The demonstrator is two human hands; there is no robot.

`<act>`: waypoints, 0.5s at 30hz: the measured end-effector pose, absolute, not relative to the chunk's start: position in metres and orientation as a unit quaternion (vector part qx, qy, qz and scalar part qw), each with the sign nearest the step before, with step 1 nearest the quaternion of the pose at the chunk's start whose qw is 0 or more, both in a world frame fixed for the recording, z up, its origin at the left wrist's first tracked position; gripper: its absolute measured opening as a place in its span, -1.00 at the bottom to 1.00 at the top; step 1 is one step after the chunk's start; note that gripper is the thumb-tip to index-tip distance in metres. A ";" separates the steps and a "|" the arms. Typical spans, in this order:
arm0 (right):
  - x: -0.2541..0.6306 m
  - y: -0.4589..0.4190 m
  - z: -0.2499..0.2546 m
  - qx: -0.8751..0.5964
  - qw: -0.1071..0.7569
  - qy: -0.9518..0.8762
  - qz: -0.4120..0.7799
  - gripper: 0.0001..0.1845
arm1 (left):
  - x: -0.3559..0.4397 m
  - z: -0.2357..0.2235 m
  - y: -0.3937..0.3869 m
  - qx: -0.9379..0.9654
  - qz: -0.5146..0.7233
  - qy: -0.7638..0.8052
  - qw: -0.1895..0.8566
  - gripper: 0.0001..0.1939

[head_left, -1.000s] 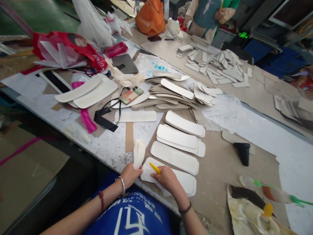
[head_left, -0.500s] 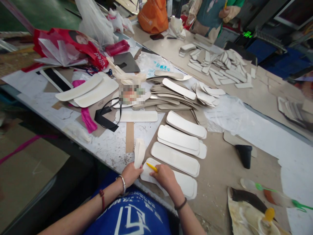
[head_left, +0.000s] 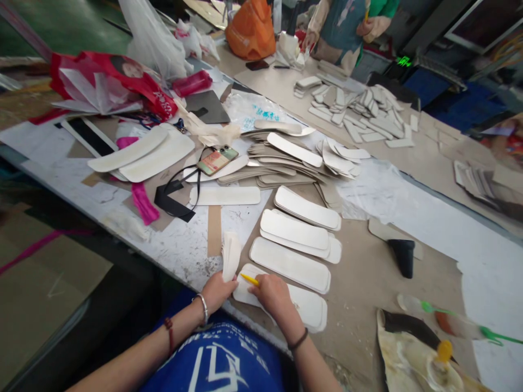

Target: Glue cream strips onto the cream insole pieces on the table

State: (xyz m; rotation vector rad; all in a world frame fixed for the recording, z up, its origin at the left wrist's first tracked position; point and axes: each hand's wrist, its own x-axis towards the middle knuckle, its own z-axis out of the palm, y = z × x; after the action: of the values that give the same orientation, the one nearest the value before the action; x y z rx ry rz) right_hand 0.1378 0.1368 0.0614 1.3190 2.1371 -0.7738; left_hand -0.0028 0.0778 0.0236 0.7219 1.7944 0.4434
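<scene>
While the left hand (head_left: 216,291) pinches a fanned sheaf (head_left: 231,256) of thin white strips, standing up from the fingers, the right hand (head_left: 274,296) is closed around a yellow tool (head_left: 249,280), and its tip points left over the front stack (head_left: 302,307)! That front stack, white with rounded ends, is our landmark, lying nearest the person, with the sheaf just beside its left end. The right hand covers part of it; the tool's tip looks to be right over its left end, though whether it touches, I can't tell.

Straight behind the front stack come three more in a row: the second stack (head_left: 289,264), the third stack (head_left: 294,231) and the back stack (head_left: 307,208), all on a brown sheet (head_left: 359,283). Farther beyond them sits a big heap (head_left: 281,158) of curved pieces, with a phone (head_left: 217,159) at its left side. Off to the right of the front stack, and farther back, stands a black tapered object (head_left: 402,257); to the right and nearer, a cup (head_left: 443,375) with something yellow in it. Way beyond, across the table (head_left: 175,239), a person (head_left: 347,27) in an apron is partly in view!
</scene>
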 end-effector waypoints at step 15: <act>0.230 0.117 0.080 0.612 0.279 0.682 -0.288 -0.80 | -0.007 0.024 0.084 0.329 0.139 0.780 0.513 -0.84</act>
State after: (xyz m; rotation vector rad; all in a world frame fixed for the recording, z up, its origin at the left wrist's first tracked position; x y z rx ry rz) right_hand 0.2298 0.1173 0.0803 1.6412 1.8286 -0.7711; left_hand -0.0065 0.0841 0.0238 0.7917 1.8766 0.3346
